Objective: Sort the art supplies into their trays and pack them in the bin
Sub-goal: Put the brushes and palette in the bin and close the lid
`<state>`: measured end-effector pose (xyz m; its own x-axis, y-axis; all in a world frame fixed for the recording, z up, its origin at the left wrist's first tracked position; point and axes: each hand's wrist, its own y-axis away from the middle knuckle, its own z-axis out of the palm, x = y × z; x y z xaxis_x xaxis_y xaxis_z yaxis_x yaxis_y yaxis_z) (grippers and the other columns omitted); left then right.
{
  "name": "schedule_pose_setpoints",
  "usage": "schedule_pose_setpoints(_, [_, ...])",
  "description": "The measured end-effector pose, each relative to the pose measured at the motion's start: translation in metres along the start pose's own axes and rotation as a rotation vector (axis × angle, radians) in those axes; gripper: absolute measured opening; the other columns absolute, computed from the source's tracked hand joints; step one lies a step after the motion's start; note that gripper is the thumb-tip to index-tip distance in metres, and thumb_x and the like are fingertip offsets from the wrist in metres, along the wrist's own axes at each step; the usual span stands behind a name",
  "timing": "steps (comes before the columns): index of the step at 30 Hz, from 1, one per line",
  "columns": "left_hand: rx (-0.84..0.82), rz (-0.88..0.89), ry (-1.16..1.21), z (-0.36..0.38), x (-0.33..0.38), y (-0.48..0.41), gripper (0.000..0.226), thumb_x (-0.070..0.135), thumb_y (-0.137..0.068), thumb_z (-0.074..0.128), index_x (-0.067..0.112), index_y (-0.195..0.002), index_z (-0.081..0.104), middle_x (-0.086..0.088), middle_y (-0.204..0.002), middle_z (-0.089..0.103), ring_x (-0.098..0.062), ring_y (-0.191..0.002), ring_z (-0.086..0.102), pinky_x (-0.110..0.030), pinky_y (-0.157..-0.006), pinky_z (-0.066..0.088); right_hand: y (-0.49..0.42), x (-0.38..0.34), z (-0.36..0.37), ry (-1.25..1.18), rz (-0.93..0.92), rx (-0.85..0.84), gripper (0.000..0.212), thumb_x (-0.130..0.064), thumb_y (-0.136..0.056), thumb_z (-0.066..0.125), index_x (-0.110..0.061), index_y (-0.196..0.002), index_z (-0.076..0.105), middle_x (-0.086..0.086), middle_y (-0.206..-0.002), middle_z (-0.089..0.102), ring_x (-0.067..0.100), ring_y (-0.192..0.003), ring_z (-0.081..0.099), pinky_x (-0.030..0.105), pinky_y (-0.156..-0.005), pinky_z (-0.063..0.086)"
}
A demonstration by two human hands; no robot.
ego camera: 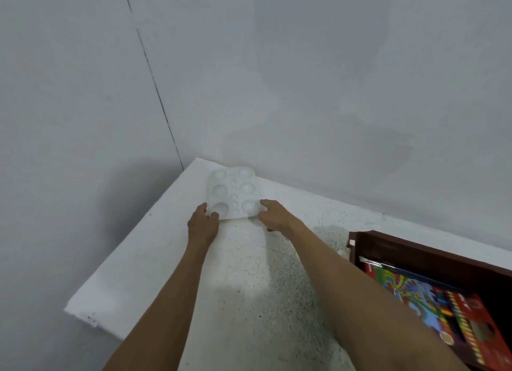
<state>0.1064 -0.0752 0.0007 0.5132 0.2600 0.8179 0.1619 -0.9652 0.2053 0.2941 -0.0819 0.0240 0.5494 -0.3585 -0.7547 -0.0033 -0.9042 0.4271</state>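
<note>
Nearest, at the right edge, the brown bin already holds a bright red box of coloured pencils lying flat. A thin dark item lies along the box's far side, too blurred to name. Packing therefore looks well under way, though much of the bin is cut off by the frame and no trays can be made out in it.

Farther out, both arms reach across the speckled white counter. The left hand pinches the near left corner of the white paint palette with thumb and fingers. The right hand grasps the near right corner, forefinger along the edge.

The palette lies flat on the counter's far corner, close against the wall, well apart from the bin. Its wells look empty. It appears to be the last loose item; lifting it into the bin remains.
</note>
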Motion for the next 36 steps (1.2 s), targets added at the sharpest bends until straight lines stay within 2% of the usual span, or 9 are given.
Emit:
schedule_pose_setpoints(6, [0.027,-0.065,0.102,0.001,-0.006,-0.006,0.053,0.02,-0.095,0.059,0.001,-0.143,0.045,-0.015,-0.135,0.055,-0.031,-0.123,0.052,-0.04,-0.103,0.04,-0.009,0.008,0.011,-0.117,0.026,0.059,0.06,-0.012,-0.091,0.053,-0.008,-0.149,0.038,0.012,-0.147,0.045,0.031,-0.131,0.047,0.041,-0.107,0.04])
schedule_pose_setpoints(9, [0.01,-0.123,0.263,0.0,-0.012,-0.01,0.039,0.012,-0.092,0.06,0.0,-0.129,0.059,-0.02,-0.122,0.064,-0.028,-0.096,0.063,-0.038,-0.089,0.051,-0.007,0.008,0.007,-0.263,0.061,0.169,0.053,-0.011,-0.092,0.05,-0.004,-0.144,0.043,0.011,-0.137,0.049,0.029,-0.122,0.052,0.042,-0.105,0.046])
schedule_pose_setpoints(12, [-0.043,-0.157,0.533,-0.002,-0.005,-0.004,0.032,0.007,-0.096,0.055,0.004,-0.128,0.056,-0.012,-0.116,0.062,-0.026,-0.099,0.063,-0.037,-0.082,0.056,-0.002,0.004,-0.004,-0.386,0.087,0.243,0.011,-0.008,-0.092,0.047,-0.004,-0.092,0.058,0.009,-0.095,0.053,0.021,-0.078,0.056,0.033,-0.075,0.053])
schedule_pose_setpoints(15, [-0.077,-0.144,0.735,-0.005,0.015,0.008,0.027,0.008,-0.101,0.048,0.013,-0.126,0.053,-0.008,-0.114,0.059,-0.029,-0.102,0.063,-0.036,-0.075,0.057,0.016,-0.007,-0.024,-0.475,0.093,0.199,0.009,-0.008,-0.097,0.048,-0.006,-0.091,0.055,0.012,-0.077,0.054,0.021,-0.058,0.055,0.028,-0.057,0.053])
schedule_pose_setpoints(19, [-0.155,-0.057,0.817,-0.009,0.045,0.027,0.025,0.014,-0.102,0.046,0.021,-0.124,0.056,-0.004,-0.116,0.063,-0.026,-0.101,0.064,-0.033,-0.07,0.056,0.044,-0.014,-0.059,-0.45,0.038,0.162,0.017,-0.02,-0.1,0.052,-0.007,-0.108,0.059,0.016,-0.086,0.064,0.024,-0.065,0.061,0.033,-0.063,0.055])
schedule_pose_setpoints(23, [-0.251,0.032,0.836,-0.008,0.071,0.047,0.03,0.024,-0.101,0.047,0.021,-0.127,0.062,-0.004,-0.118,0.069,-0.026,-0.105,0.066,-0.041,-0.081,0.058,0.071,-0.007,-0.093,-0.601,-0.047,0.272,0.026,-0.026,-0.1,0.053,-0.006,-0.116,0.058,0.014,-0.102,0.065,0.026,-0.08,0.066,0.037,-0.074,0.058])
schedule_pose_setpoints(27, [-0.396,0.109,0.8,0.003,0.097,0.075,0.034,0.033,-0.102,0.043,0.021,-0.124,0.065,-0.005,-0.116,0.071,-0.025,-0.105,0.067,-0.039,-0.081,0.056,0.116,0.007,-0.127,-0.881,-0.092,0.378,0.02,-0.031,-0.097,0.058,-0.015,-0.109,0.062,0.005,-0.096,0.066,0.024,-0.082,0.062,0.035,-0.067,0.054])
schedule_pose_setpoints(30, [-0.477,0.105,0.797,0.017,0.114,0.095,0.037,0.037,-0.103,0.044,0.015,-0.124,0.065,-0.007,-0.115,0.072,-0.027,-0.11,0.066,-0.041,-0.088,0.055,0.148,0.028,-0.146,-0.864,-0.114,0.418,0.014,-0.029,-0.096,0.059,-0.016,-0.097,0.065,0.005,-0.089,0.066,0.023,-0.081,0.06,0.034,-0.071,0.052])
schedule_pose_setpoints(36, [-0.571,0.041,0.842,0.059,0.145,0.141,0.025,0.034,-0.102,0.048,0.017,-0.108,0.066,-0.002,-0.095,0.074,-0.018,-0.087,0.069,-0.035,-0.075,0.054,0.212,0.088,-0.174,-0.84,-0.083,0.526,0.027,-0.03,-0.1,0.052,-0.008,-0.109,0.066,0.013,-0.107,0.07,0.03,-0.095,0.066,0.04,-0.075,0.054])
